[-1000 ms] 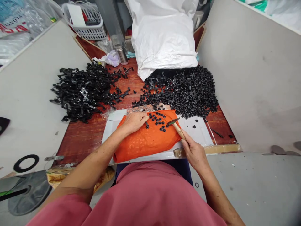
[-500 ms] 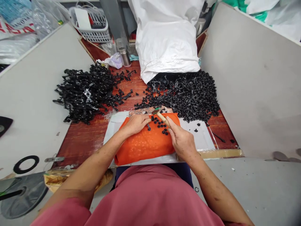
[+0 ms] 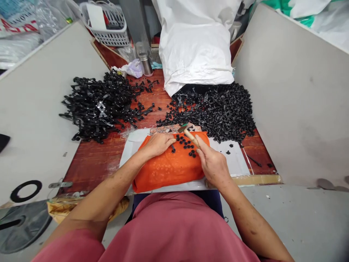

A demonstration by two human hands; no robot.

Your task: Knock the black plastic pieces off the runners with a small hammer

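Our right hand grips a dark-headed hammer by its pale wooden handle, over an orange cloth. On that cloth, our left hand pinches a slim, round-ended black piece beside small round black studs.

I see a reddish-brown, wood-grained worktop. To the left sits a heap of black jointed strips; to the right, a heap of small black caps. I have a white sheet along the near edge, and a steel flask beside a crumpled purple bag toward the back.
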